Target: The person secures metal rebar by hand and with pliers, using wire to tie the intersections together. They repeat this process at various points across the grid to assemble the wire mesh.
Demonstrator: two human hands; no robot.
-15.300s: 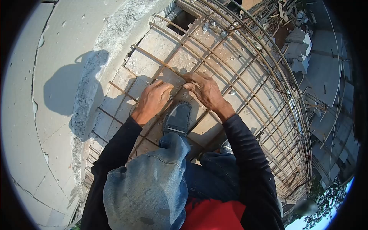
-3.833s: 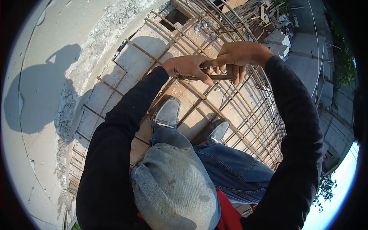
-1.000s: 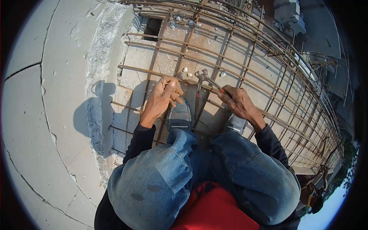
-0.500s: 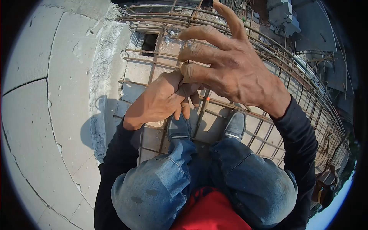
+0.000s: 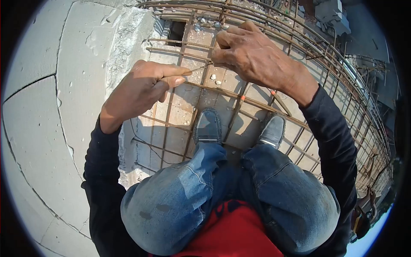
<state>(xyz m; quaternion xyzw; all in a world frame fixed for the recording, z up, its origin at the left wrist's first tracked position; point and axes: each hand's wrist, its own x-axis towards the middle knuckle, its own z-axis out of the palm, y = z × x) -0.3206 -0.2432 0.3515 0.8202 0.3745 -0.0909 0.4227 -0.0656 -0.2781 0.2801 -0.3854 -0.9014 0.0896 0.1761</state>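
Observation:
My left hand (image 5: pixel 139 92) is closed in a pinch on a thin tie wire (image 5: pixel 199 68). The wire spans the short gap to my right hand (image 5: pixel 261 60), whose curled fingers grip its other end. Both hands are above a mesh of rusty rebar (image 5: pixel 205 88). From below my left hand a thin dark strand (image 5: pixel 150 146) curves down over the mesh. Beneath my right wrist, a short rod with an orange mark (image 5: pixel 281 102) lies slantwise across the bars. Another orange mark (image 5: pixel 242 98) shows on a bar between my feet.
A concrete block wall (image 5: pixel 81 98) with a rough broken edge rises on the left. Long bundled bars (image 5: pixel 299 34) curve along the top and right. My shoes (image 5: pixel 208 125) stand among the mesh bars. A square opening (image 5: pixel 177 32) lies near the top. Small rubble is scattered about.
My hands were together over the mesh, the right with fingers spread. They have moved apart, the left to the left, the right fingers curling in. The wire now shows stretched between them.

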